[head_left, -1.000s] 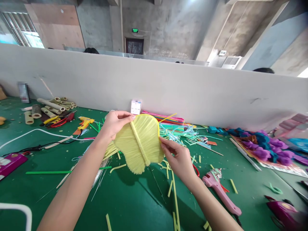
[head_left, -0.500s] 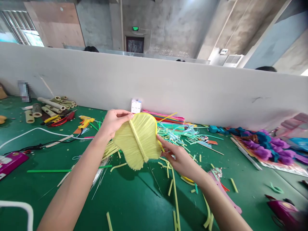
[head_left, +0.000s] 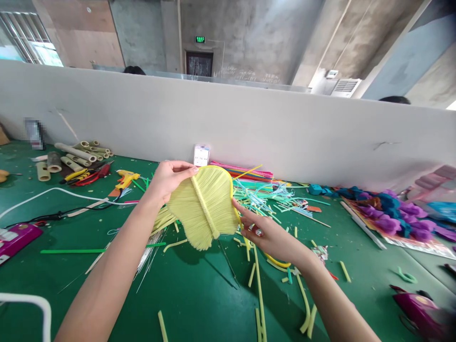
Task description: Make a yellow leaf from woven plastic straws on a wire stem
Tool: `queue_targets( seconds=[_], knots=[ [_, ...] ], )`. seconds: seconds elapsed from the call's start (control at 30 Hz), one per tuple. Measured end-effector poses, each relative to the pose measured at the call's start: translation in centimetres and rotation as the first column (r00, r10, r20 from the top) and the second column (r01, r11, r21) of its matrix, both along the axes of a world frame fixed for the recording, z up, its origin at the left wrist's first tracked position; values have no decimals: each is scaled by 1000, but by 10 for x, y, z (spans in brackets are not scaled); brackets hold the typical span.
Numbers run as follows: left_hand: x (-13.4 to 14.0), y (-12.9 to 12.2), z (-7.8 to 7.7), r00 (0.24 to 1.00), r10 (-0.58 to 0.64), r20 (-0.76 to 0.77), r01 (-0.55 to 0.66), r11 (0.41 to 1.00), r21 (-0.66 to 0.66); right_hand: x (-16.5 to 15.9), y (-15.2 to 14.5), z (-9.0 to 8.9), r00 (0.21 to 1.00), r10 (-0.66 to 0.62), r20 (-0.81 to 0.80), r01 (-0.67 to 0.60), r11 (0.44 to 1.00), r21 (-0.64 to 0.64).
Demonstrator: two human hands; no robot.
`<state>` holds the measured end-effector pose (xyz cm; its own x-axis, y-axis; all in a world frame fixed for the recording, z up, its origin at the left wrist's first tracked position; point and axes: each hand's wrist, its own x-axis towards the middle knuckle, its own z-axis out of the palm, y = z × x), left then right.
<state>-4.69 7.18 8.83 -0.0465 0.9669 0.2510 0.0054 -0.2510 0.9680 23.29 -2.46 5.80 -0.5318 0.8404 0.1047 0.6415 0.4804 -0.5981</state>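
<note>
A pale yellow-green, fan-shaped piece (head_left: 199,204) of closely packed pipe cleaners hangs tilted above the table, with a thicker ridge (head_left: 205,209) running diagonally across it. My left hand (head_left: 173,183) pinches its upper left edge, thumb on top. A brighter yellow pipe cleaner (head_left: 231,183) follows the top and right rim. At the lower right edge, my right hand (head_left: 261,231) has its fingers closed on this yellow strip, whose loose end drops below the hand. Thin dark wires (head_left: 228,263) stick out under the piece.
Loose pipe cleaners and offcuts (head_left: 260,285) lie around the green table (head_left: 199,308). Bundled coloured pipe cleaners (head_left: 249,173) and a phone (head_left: 202,155) stand by the white partition (head_left: 285,123). Leftward are a yellow glue gun (head_left: 126,179), pliers (head_left: 80,178) and bamboo tubes (head_left: 81,154); purple flowers (head_left: 392,223) lie right.
My right hand has shifted slightly along the right edge, and more of the yellow strip shows below it. My left hand and the fan-shaped piece stay nearly in place.
</note>
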Motion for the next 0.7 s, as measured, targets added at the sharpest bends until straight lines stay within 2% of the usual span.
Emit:
queue_targets(
  seconds=[0.33,0.53,0.7],
  knots=[
    [-4,2,1,998,-22,50,24,999,-35,-2,-3,1,998,33,-49,-39,989,-142],
    [-11,3,3,994,-41,101,45,998,-42,-3,-4,0,980,21,-199,-54,985,-161],
    [-12,2,5,988,-49,146,56,997,-45,-3,1,-7,919,-12,-395,-83,971,-223]
  ],
)
